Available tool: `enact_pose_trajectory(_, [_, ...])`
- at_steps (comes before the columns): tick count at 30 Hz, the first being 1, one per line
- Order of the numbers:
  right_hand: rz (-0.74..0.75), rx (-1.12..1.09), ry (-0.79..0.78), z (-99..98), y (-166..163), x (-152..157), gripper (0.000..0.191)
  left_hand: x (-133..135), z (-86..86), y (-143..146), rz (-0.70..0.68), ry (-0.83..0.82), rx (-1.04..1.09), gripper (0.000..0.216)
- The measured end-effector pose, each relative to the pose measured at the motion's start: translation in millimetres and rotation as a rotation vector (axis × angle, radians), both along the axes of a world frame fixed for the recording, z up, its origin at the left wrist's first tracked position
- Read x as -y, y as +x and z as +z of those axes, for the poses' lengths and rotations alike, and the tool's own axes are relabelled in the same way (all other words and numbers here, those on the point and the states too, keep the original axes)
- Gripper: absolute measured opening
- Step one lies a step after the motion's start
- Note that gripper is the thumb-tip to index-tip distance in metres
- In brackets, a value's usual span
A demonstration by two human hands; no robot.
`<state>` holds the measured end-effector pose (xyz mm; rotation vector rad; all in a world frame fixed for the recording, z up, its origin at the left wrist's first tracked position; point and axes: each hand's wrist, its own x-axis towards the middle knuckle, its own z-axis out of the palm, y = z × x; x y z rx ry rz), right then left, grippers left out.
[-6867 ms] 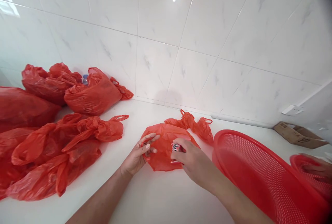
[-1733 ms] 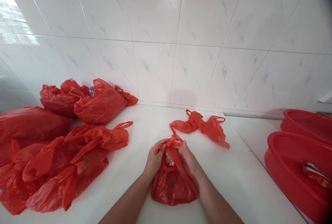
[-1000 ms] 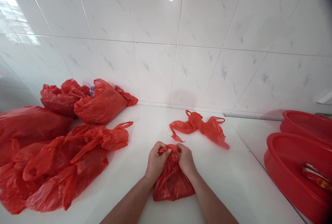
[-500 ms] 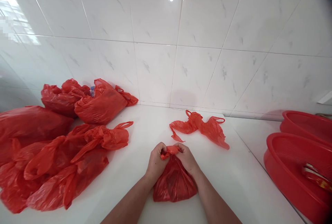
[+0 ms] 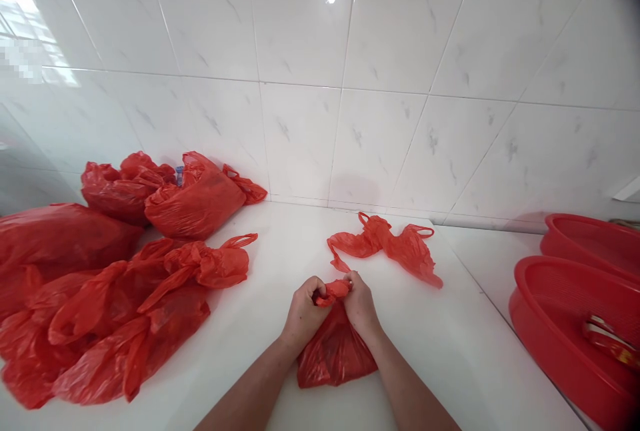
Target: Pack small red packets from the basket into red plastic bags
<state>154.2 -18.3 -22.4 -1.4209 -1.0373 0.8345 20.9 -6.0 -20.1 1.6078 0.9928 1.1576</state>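
Observation:
A small filled red plastic bag rests on the white counter right in front of me. My left hand and my right hand are both closed around its twisted handles at the top, knuckles facing each other. The bag's contents are hidden by the plastic. An empty crumpled red bag lies just beyond my hands.
Several filled, tied red bags crowd the left side of the counter, two more against the tiled wall. Two red mesh baskets stand at the right, the nearer one holding a small item.
Since the earliest frame the open bag was gathered up. Over the last second my hands have kept pulling the twisted handles tight, shifting slightly; nothing else has moved.

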Motion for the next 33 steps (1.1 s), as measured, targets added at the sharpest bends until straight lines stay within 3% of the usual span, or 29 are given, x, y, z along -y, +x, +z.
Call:
enact_pose_trajectory(4, [-0.014,-0.074,-0.015,2.7,4,0,0.008,2,-0.3,1,-0.066,-0.046,0.053,0.014])
enact_pose_trajectory(10, [0.203,-0.247,-0.045,13.7,12,5,0.027,-1,-2.2,0,-0.021,-0.125,0.123,0.011])
enact_pose_trajectory(14, [0.361,-0.537,-0.050,23.0,15,15,0.027,-2,5.2,-5,0.007,-0.138,0.164,0.004])
enact_pose_trajectory(18, [0.332,-0.744,-0.010,18.7,18,16,0.033,-2,12.5,-10,0.043,-0.096,0.166,0.011])
enact_pose_trajectory(23, [0.263,-0.691,-0.002,9.2,25,7,0.027,-2,12.1,-10,0.034,-0.039,0.176,0.010])
enact_pose_trajectory(27, [0.326,-0.600,-0.018,11.0,31,7,0.039,-4,10.2,-10,0.041,-0.038,0.185,0.010])
enact_pose_trajectory(33, [0.404,-0.486,-0.042,10.6,37,10,0.038,-4,8.9,-8,-0.002,-0.105,0.201,0.008])
